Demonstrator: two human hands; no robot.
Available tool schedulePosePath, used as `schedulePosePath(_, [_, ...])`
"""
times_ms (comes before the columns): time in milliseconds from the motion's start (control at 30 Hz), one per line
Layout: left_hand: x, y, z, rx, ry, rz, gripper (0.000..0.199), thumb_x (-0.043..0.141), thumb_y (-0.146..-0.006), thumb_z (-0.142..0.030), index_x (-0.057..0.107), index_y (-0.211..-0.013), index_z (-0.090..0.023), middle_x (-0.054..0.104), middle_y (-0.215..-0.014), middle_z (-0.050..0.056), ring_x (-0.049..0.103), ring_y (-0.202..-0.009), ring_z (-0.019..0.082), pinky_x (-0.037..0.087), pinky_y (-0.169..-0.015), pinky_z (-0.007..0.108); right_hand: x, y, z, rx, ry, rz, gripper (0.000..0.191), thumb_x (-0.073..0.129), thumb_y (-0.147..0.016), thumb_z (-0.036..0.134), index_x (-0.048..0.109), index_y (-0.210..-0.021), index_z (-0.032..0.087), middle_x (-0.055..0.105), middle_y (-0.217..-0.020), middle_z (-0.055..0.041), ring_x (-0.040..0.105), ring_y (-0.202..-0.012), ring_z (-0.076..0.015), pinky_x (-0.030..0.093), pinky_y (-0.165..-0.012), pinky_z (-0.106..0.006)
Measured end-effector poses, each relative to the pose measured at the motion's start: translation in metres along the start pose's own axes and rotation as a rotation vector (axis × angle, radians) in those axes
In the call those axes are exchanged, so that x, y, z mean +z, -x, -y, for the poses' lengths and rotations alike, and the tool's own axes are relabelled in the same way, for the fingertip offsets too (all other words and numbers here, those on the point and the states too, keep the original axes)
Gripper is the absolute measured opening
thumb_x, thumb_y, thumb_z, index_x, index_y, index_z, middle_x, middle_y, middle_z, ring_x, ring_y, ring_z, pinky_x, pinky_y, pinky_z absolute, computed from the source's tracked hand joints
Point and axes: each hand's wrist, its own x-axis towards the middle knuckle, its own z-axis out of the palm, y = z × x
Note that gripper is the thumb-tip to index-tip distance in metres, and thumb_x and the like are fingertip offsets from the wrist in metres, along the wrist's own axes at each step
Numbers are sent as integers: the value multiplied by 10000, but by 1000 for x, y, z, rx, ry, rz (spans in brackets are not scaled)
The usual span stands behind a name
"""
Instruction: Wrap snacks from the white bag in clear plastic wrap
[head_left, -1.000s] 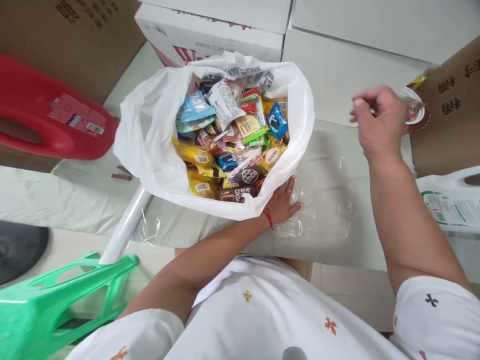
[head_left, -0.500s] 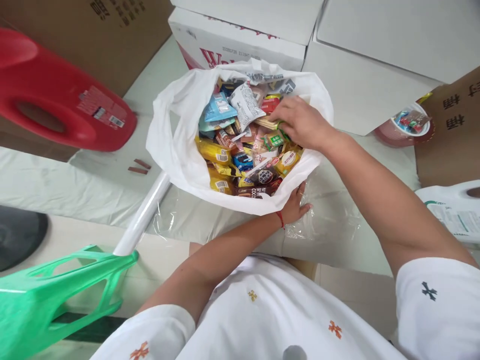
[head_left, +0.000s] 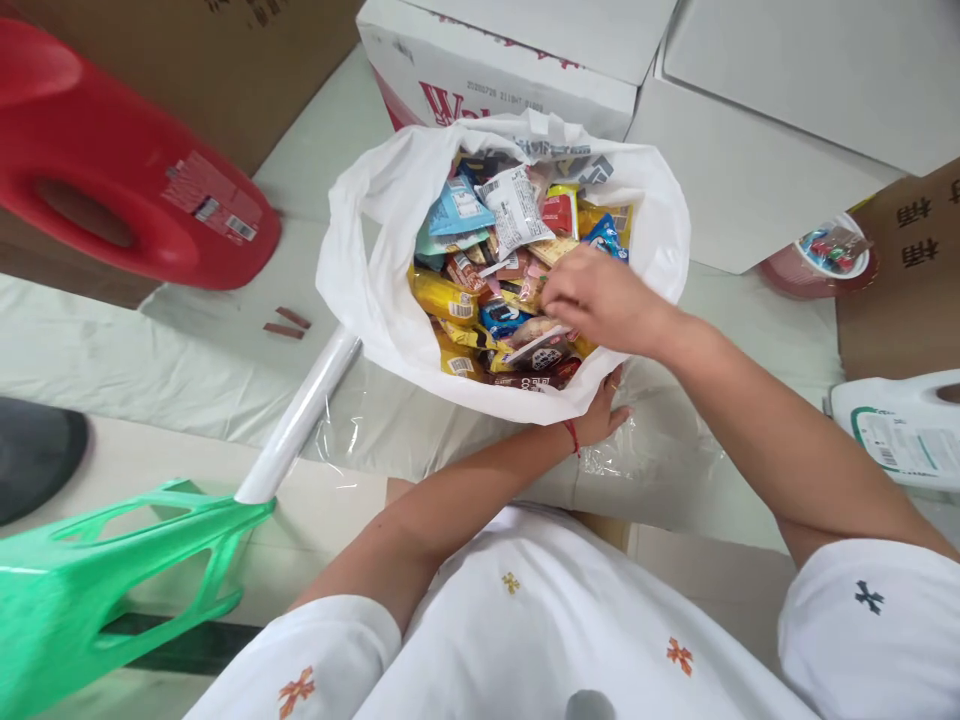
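Note:
A white plastic bag (head_left: 394,325) stands with its mouth wide, full of small wrapped snacks. Among them are a white packet (head_left: 512,210), a light blue packet (head_left: 460,206), a red and yellow packet (head_left: 561,210) and a yellow packet (head_left: 445,296). Inside the mouth, on the right, my right hand (head_left: 604,300) has its fingers curled together over the snacks; what they hold, if anything, is hidden. My left hand (head_left: 606,415) lies beside the bag's near right side with thumb and fingers apart, some fingertips hidden by the bag.
A red jug (head_left: 135,170) stands at left, above a green plastic stool (head_left: 67,600) and a white roll (head_left: 300,420). White cartons (head_left: 750,150) stand behind the bag. At right are a pink tub (head_left: 795,275) and a white jug (head_left: 900,425).
My right hand has moved nearer to me within the bag, uncovering a blue packet and yellow packets behind it. My left hand stays beside the bag. The view has shifted slightly.

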Motion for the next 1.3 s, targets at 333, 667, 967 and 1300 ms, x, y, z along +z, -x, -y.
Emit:
schedulePosePath(333, [-3,0,2,-6,-35,19,796,469,-997,-542,302,-1608,-60,315,-1670,259,215,-1585,436,98,-1306,659,20,-1,-5,22,74,67,699,792,-818,594,618,-1349,173,634,-1354,-157,503,-1338,-368,368,-1146,-564])
schedulePosePath(667, [0,3,5,-8,-7,6,755,417,-1014,-582,359,-1600,-109,291,-1696,208,211,-1588,423,109,-1322,612,-39,79,8,390,-208,-405,420,779,-872,444,656,-1225,252,690,-1227,-88,651,-1129,-297,526,-1006,-501])
schedulePosePath(967, [0,6,7,6,140,-47,742,393,-1039,-520,282,-1634,-91,322,-1686,207,143,-1617,374,66,-1329,589,4,252,-20,1130,-954,-200,544,768,-801,658,735,-1180,269,775,-1143,-89,692,-1125,-365,541,-991,-503])
schedulePosePath(1300, [-9,7,5,15,46,-47,757,393,-1044,-531,251,-1645,-94,271,-1696,237,168,-1606,403,149,-1306,609,-20,174,-75,689,-840,564,600,777,-768,630,753,-1178,193,775,-1104,-74,699,-976,-271,518,-866,-357])
